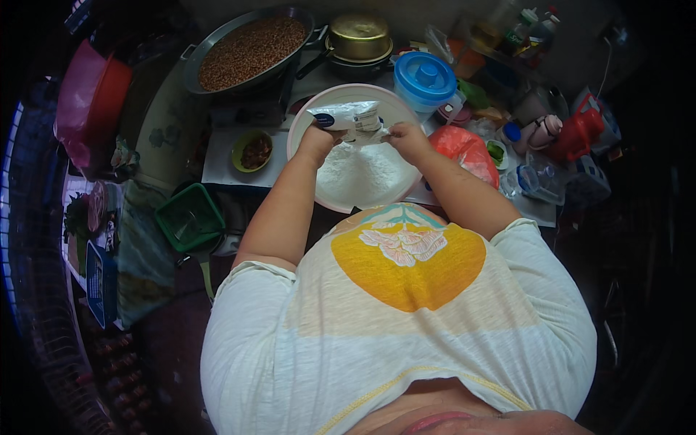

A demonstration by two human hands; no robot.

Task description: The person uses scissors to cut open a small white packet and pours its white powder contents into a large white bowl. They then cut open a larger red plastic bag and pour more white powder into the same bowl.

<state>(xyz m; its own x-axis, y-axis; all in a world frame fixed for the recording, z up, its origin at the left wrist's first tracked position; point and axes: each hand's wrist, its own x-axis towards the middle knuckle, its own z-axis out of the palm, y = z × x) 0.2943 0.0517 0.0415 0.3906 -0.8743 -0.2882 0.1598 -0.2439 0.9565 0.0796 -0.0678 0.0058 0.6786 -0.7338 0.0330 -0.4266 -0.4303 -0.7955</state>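
Observation:
Both my hands grip a white plastic packet, held level above a large round basin with a pale pink rim. My left hand has its left end, the fingers partly hidden under the packet. At the lower right corner, my right hand pinches the packet's edge. White powder lies heaped in the basin below. Whether powder is falling from the packet, I cannot tell.
Left of the basin sits a green bowl of dark food. Behind stand a wide pan of beans or nuts and a lidded golden pot. A blue-lidded container and a red plastic bag crowd the right side.

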